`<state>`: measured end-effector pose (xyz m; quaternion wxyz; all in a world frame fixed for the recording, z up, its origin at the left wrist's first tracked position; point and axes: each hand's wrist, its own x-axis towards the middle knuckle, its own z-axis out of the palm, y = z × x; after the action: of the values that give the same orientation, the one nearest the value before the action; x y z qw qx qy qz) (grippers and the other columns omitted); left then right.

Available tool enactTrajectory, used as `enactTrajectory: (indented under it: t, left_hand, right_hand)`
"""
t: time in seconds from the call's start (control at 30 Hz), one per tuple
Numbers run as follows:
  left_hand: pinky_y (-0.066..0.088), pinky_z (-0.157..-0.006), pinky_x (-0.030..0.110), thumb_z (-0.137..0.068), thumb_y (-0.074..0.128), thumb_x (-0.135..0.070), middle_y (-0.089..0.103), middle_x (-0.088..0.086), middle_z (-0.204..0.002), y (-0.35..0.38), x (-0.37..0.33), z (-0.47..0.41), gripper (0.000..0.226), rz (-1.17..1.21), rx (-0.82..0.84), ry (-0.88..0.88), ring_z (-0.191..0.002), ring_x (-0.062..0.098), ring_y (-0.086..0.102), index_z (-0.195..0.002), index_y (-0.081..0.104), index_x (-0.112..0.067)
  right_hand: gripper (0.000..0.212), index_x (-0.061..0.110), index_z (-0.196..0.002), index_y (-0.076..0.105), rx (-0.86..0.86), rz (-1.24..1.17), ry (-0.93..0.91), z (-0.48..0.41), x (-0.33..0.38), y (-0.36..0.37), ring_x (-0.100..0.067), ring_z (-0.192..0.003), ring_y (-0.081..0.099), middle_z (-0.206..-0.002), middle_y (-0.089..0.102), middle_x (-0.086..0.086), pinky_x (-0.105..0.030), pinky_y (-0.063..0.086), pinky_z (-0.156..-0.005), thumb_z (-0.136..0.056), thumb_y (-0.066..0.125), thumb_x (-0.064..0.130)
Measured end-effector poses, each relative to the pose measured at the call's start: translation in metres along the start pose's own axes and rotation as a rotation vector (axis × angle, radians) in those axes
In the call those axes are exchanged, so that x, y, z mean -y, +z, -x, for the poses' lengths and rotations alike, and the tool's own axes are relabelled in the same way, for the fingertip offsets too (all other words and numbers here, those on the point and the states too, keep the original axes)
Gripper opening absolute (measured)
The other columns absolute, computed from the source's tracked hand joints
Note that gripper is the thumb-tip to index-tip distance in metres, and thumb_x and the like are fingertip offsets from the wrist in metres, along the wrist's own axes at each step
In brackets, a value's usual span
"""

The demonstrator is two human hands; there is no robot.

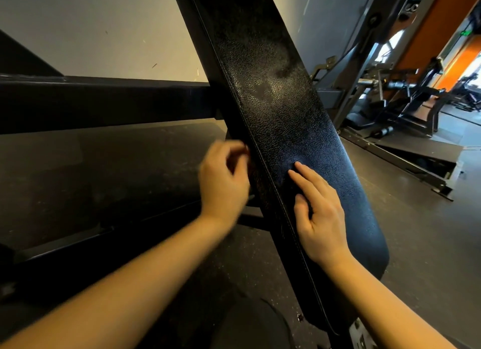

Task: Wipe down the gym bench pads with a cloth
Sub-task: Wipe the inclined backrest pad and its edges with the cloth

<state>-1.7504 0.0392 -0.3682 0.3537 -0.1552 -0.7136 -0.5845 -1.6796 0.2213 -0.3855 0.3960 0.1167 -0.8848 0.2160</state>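
The pad (pixel 273 109) is long and narrow, covered in black grained leather-like vinyl with a stitched seam along its left edge, and it runs steeply up from the lower right. The right hand (pixel 321 213) lies flat and open on its lower part, holding nothing. The left hand (pixel 223 182), blurred and half curled, touches the pad's left side; I cannot tell if it holds anything.

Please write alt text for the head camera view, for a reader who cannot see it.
Two bare hands work on a black gym bench pad: the right hand rests flat on its surface, the blurred left hand is at its side edge. No cloth is visible. Other gym machines stand behind.
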Motion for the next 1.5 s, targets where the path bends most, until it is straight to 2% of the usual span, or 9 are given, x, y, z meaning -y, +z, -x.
enactTrajectory:
  t: [0.17,0.33,0.47,0.6,0.73,0.87,1.13,1.3,1.5]
  left_hand:
    - [0.054,-0.084,0.028,-0.084,0.077,-0.011,0.067,-0.013,-0.092,-0.017,-0.010,0.093,0.013,0.123,0.433,-0.035,-0.091,0.005,0.066,-0.094,0.075,-0.019]
    - [0.052,-0.085,0.023,-0.086,0.075,-0.018,0.069,-0.013,-0.090,-0.038,-0.004,-0.003,0.010,0.097,0.096,-0.091,-0.088,0.001,0.065,-0.095,0.071,-0.021]
    - [0.055,-0.086,0.016,-0.097,0.067,-0.015,0.058,-0.008,-0.110,-0.046,-0.011,-0.055,0.029,0.272,-0.194,-0.386,-0.105,0.007,0.061,-0.121,0.054,-0.022]
    - [0.052,-0.078,0.009,-0.095,0.068,-0.008,0.065,-0.004,-0.113,-0.033,-0.011,-0.036,0.029,0.309,-0.031,-0.433,-0.099,-0.001,0.063,-0.121,0.061,-0.020]
    - [0.053,-0.081,0.017,-0.085,0.081,-0.019,0.072,-0.009,-0.104,-0.029,-0.004,-0.012,0.034,0.175,0.188,-0.356,-0.093,0.000,0.067,-0.115,0.066,-0.022]
    - [0.055,-0.087,0.018,-0.090,0.077,-0.029,0.068,-0.013,-0.106,-0.034,-0.007,-0.015,0.040,0.248,0.182,-0.331,-0.097,-0.004,0.066,-0.123,0.057,-0.036]
    - [0.061,-0.082,0.038,-0.092,0.071,-0.020,0.074,-0.007,-0.097,-0.014,-0.003,-0.007,0.018,0.158,0.087,-0.207,-0.090,0.006,0.071,-0.110,0.073,-0.020]
    - [0.056,-0.088,0.033,-0.086,0.074,-0.019,0.071,-0.013,-0.100,-0.024,0.000,0.057,0.020,0.108,0.296,-0.150,-0.096,0.002,0.067,-0.106,0.075,-0.023]
    - [0.057,-0.086,0.034,-0.090,0.070,-0.015,0.069,-0.014,-0.096,-0.015,-0.002,-0.030,0.018,0.052,0.020,-0.087,-0.091,0.000,0.066,-0.107,0.069,-0.018]
  right_hand:
    - [0.045,0.013,-0.136,0.063,0.005,0.007,-0.003,0.000,-0.001,0.000,-0.016,-0.142,0.045,-0.150,0.053,0.001,-0.040,0.037,-0.115,-0.095,0.045,0.017]
    - [0.045,0.015,-0.137,0.062,0.015,0.010,0.007,0.001,0.002,-0.003,-0.014,-0.141,0.045,-0.151,0.052,0.003,-0.033,0.035,-0.115,-0.096,0.045,0.018]
    - [0.045,0.015,-0.138,0.062,0.016,0.005,0.018,0.001,0.003,-0.003,-0.014,-0.142,0.045,-0.151,0.052,0.004,-0.034,0.035,-0.116,-0.096,0.046,0.018]
    - [0.045,0.015,-0.138,0.062,0.015,0.000,0.013,0.001,0.003,-0.003,-0.015,-0.142,0.045,-0.151,0.052,0.004,-0.038,0.037,-0.116,-0.096,0.046,0.018]
    - [0.045,0.015,-0.138,0.062,0.020,-0.006,0.017,0.000,0.002,-0.003,-0.015,-0.142,0.044,-0.151,0.052,0.004,-0.041,0.037,-0.116,-0.096,0.046,0.018]
    - [0.045,0.016,-0.138,0.061,0.027,-0.013,0.025,0.001,0.001,-0.002,-0.015,-0.143,0.043,-0.151,0.051,0.004,-0.042,0.036,-0.116,-0.096,0.046,0.018]
    - [0.044,0.015,-0.138,0.062,0.022,-0.026,0.027,0.001,0.001,-0.003,-0.015,-0.142,0.044,-0.151,0.052,0.004,-0.041,0.037,-0.116,-0.095,0.049,0.014]
    - [0.044,0.015,-0.138,0.062,0.016,-0.032,0.019,0.001,0.000,-0.003,-0.015,-0.142,0.044,-0.150,0.052,0.004,-0.044,0.037,-0.115,-0.096,0.048,0.015]
    - [0.044,0.015,-0.137,0.062,0.017,-0.027,0.021,0.000,0.002,-0.003,-0.016,-0.142,0.045,-0.150,0.052,0.003,-0.045,0.038,-0.114,-0.095,0.048,0.016]
